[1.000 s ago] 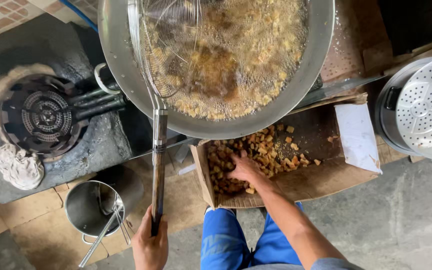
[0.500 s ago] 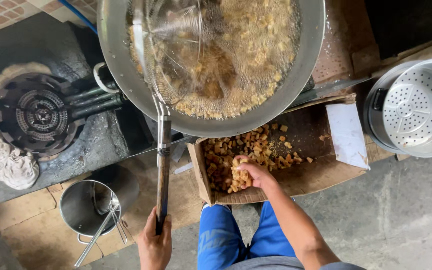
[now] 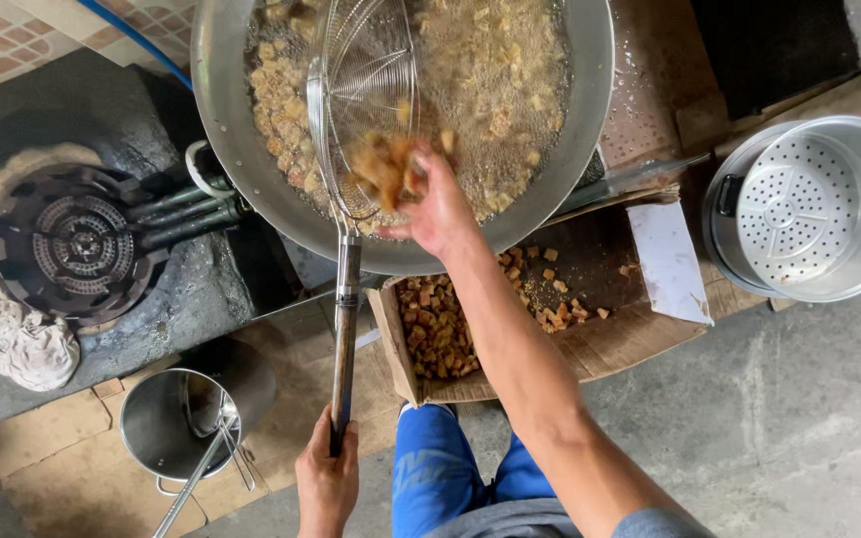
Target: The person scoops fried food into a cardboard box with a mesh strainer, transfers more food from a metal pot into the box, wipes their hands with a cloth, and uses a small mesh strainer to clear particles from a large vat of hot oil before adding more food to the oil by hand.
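The right hand [image 3: 437, 209] hangs above the round wire-mesh skimmer [image 3: 366, 100] in the wide steel wok [image 3: 590, 110], its grip clamped on brown fried chunks [image 3: 383, 167], while the left hand [image 3: 329, 476] grips closed the skimmer's long handle [image 3: 346, 339] running straight toward the person.

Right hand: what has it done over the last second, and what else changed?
The right hand scooped a handful of brown pieces from the cardboard box and rose to the wire skimmer above the wok. The left hand kept its grip on the skimmer handle; burner, steamer pot and small pot stayed put.
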